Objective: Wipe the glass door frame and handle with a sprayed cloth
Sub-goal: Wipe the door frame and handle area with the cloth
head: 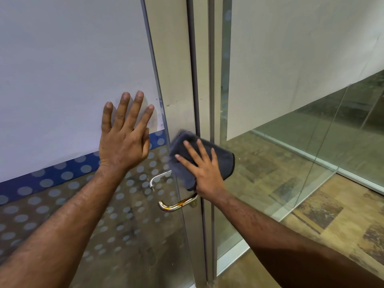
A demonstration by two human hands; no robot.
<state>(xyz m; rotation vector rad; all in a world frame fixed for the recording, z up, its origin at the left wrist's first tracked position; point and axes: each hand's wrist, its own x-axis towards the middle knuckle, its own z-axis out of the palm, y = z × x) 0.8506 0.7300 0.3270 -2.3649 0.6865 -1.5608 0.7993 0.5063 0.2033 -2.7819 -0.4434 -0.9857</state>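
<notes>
Both bare forearms reach in: left hand flat, fingers spread on the frosted glass door; right hand at four o'clock presses a folded dark-grey cloth onto the pale metal frame, above the chrome lever handle.

Two bare hands, left hand and right hand; one dark grey cloth; two lever handles, chrome handle and brass-toned handle.
</notes>
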